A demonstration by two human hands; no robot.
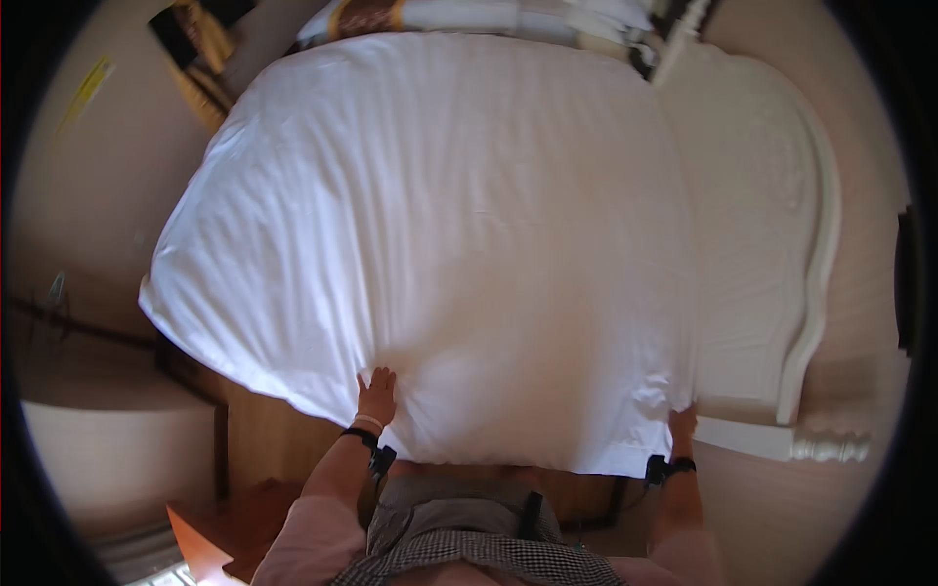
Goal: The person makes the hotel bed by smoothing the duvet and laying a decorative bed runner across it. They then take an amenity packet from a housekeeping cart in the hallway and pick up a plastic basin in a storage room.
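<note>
A white bed sheet (508,215) covers the mattress in front of me, with long creases fanning out from near my left hand. My left hand (378,394) lies on the sheet close to its near edge, fingers stretched out and slightly apart. At the near right corner of the bed, beside the headboard, my right hand (683,424) touches the edge of the sheet. Its fingers are mostly hidden there, so I cannot see whether they grip the cloth. The sheet is rumpled just left of that hand. Each wrist wears a dark strap with a small device.
A cream carved headboard (752,234) stands along the right, with a turned post (831,446) at its near end. Folded white, brown and gold bedding (420,16) lies beyond the far edge. An orange-brown wooden piece (210,542) is at the lower left.
</note>
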